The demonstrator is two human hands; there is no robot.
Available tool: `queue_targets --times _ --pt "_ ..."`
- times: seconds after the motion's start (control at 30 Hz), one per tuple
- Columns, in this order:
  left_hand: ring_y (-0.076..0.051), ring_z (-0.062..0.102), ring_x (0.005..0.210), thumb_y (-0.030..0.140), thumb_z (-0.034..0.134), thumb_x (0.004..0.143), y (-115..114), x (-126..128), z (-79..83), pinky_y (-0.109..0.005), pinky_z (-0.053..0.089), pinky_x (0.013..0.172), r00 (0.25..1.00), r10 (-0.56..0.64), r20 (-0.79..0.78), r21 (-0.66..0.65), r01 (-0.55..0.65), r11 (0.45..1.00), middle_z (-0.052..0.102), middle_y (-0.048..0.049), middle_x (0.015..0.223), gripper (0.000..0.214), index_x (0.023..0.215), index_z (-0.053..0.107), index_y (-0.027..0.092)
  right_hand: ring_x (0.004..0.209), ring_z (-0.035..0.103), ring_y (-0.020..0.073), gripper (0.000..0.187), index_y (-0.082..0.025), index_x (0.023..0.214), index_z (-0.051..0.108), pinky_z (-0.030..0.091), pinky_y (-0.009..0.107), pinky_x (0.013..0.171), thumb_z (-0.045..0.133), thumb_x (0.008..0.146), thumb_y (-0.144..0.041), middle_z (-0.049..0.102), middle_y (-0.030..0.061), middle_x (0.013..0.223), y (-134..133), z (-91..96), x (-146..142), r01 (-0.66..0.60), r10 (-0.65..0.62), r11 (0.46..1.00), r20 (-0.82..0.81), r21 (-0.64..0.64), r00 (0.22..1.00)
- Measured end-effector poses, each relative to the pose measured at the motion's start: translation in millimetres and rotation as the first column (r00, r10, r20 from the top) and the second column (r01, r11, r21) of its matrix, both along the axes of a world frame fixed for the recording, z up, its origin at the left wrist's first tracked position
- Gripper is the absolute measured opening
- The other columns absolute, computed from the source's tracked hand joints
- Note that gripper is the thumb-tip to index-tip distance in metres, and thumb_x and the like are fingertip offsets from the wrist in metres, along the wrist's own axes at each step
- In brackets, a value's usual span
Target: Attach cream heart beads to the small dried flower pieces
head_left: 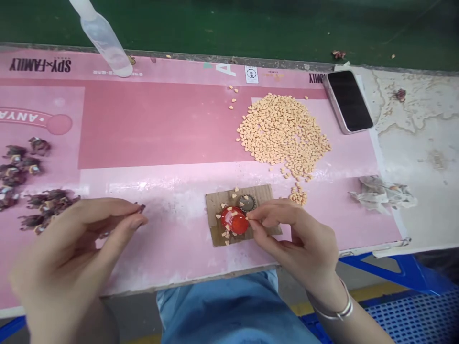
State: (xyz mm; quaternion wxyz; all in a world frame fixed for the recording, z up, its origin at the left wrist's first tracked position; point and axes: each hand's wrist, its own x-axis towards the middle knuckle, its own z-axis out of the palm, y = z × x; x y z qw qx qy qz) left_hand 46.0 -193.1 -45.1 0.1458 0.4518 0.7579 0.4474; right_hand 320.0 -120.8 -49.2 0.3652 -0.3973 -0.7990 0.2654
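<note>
My right hand (294, 234) hovers over a small cardboard square (218, 203), with thumb and forefinger pinched on a tiny beige piece next to a glossy red blob (234, 220). A metal bottle cap (246, 202) lies on the cardboard behind the blob. Loose beige bits are scattered on the cardboard. My left hand (79, 243) is at the near left, its fingers pinched together around a small dark piece whose tip shows at the fingertips. A large heap of beige pellets (283, 131) lies behind my right hand.
A pink printed mat (161, 124) covers the table. Dark dried flower pieces (25, 177) lie at the left edge. A clear plastic bottle (103, 40) leans at the back left. A phone (347, 100) lies at the back right, crumpled paper (382, 193) at the right.
</note>
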Motion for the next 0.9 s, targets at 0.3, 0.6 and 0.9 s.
queue_targets --times 0.3,0.6,0.9 --pt "-0.011 0.071 0.067 0.042 0.088 0.092 -5 11 -2.0 -0.015 0.061 0.058 0.929 -0.277 0.244 0.105 0.259 0.960 0.077 0.0032 0.080 0.011 0.088 0.085 0.032 0.080 0.082 0.0168 0.030 -0.027 0.091 0.054 0.069 0.026 0.072 0.069 0.096 -0.003 0.082 -0.0019 0.085 -2 3.4 1 0.016 -0.016 1.000 0.041 -0.005 0.999" --pt "-0.011 0.079 0.091 0.021 0.082 0.096 -10 30 -0.9 -0.012 0.067 0.078 0.894 -0.382 0.233 0.123 0.362 0.924 0.078 0.0020 0.095 0.019 0.107 0.087 0.035 0.079 0.081 0.0164 0.030 -0.027 0.090 0.057 0.067 0.028 0.072 0.071 0.093 0.000 0.083 -0.0018 0.087 -2 7.1 1 0.065 -0.065 0.998 -0.045 0.000 0.997" --pt "-0.008 0.081 0.094 -0.004 0.075 0.091 -24 68 -14.3 -0.010 0.066 0.089 0.895 -0.364 0.257 0.257 0.299 0.919 0.082 0.0031 0.107 0.058 0.139 0.073 0.029 0.082 0.081 0.0169 0.030 -0.026 0.092 0.061 0.067 0.032 0.078 0.073 0.091 0.002 0.082 -0.0011 0.090 -13 9.4 -3 0.111 -0.132 0.989 -0.228 -0.102 0.965"
